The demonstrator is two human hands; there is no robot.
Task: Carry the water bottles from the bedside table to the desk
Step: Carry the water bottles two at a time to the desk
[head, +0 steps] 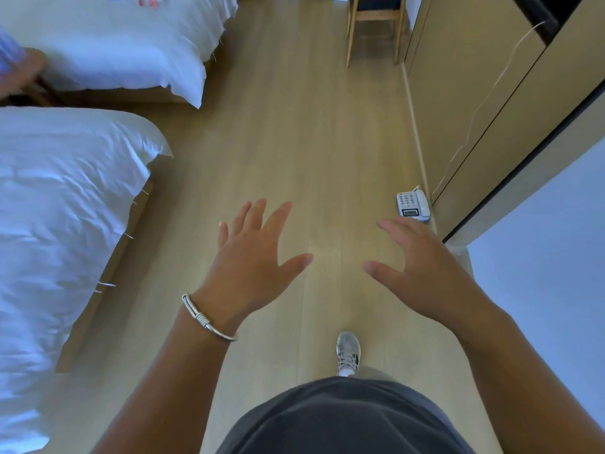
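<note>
Pale wood floor [294, 142] underfoot, and both the left hand [252, 257] and right hand [425, 267] are spread wide, holding nothing. No water bottles, bedside table or desk in view, so progress can't be judged.

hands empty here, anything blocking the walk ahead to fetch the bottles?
Nothing visible does. Left hand and right hand are open over bare floor. A telephone lies by the right wall, a chair stands far ahead. No bottles in view.
</note>
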